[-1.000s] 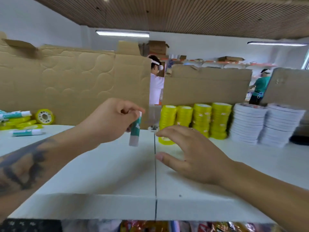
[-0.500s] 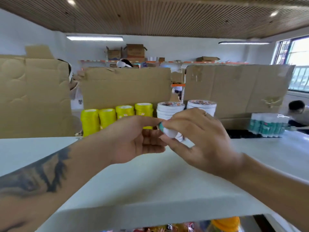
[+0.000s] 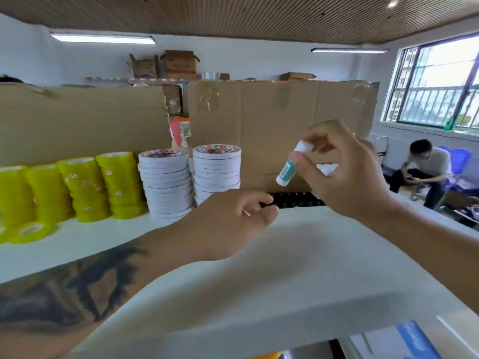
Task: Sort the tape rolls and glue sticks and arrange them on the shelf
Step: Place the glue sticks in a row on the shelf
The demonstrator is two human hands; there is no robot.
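Moved since half a second ago: small white glue stick with teal label (image 3: 287,171), then pinched where both hands met at chest height, now carried up and to the right by the right hand (image 3: 344,172) alone; view has swung rightward with it.

Item 1. Glue stick: held in the air above the white shelf top (image 3: 298,255), touching nothing else. Long axis tilted, white cap end up and toward the hand, base down and to the left.

Item 2. Right hand: grasping the glue stick near its cap between thumb and fingertips, remaining fingers curled loosely behind.

Item 3. Left hand (image 3: 233,218): low over the shelf top, fingers curled inward, their tips at the near end of a row of small black objects (image 3: 295,199) along the back edge; whether it grips one cannot be told.

Item 4. Stock already placed: four stacks of yellow tape rolls (image 3: 85,187) and two stacks of white tape rolls (image 3: 191,180), upright against the brown cardboard backing (image 3: 272,120).

Placement note (judgement): open shelf lies below and left of the stick's base, right of the white stacks. Right hand is the nearer one; lowering base-first would stand the stick upright.
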